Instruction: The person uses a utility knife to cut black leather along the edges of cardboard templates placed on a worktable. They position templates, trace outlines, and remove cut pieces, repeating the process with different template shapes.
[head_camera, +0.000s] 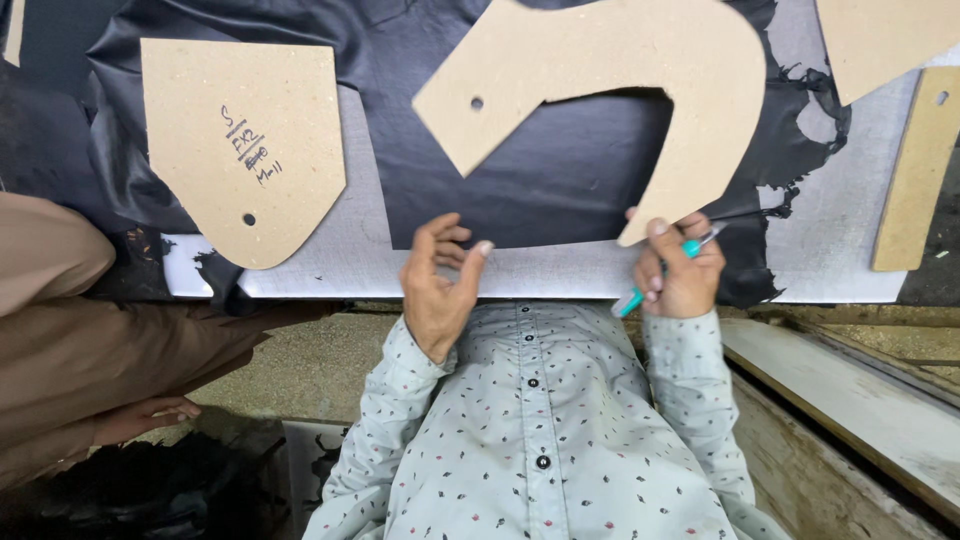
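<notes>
A teal pen (668, 268) is clamped in the fingers of the right hand (682, 275), its tip pointed up and to the right, close beside the lower end of a curved template (640, 60). That end of the template is touched by the right thumb. The template, cut from brown board with a small hole near its left point, is laid on black leather (540, 180), which is spread over a pale table (560, 275).

The left hand (438, 285) is held at the near edge of the table, below the template and left of the pen. Its fingers are loosely curled and apart, with nothing gripped; the fingertips are seen just over the lower border of the leather.

A shield-shaped template (240, 150) with handwriting and a hole is laid well to the left of the curved template, partly on the leather. Further board pieces (915, 170) are seen to its right, at the table's far corner. A second person's sleeve (60, 330) and hand (145, 415) are seen far to the left, below the table edge.
</notes>
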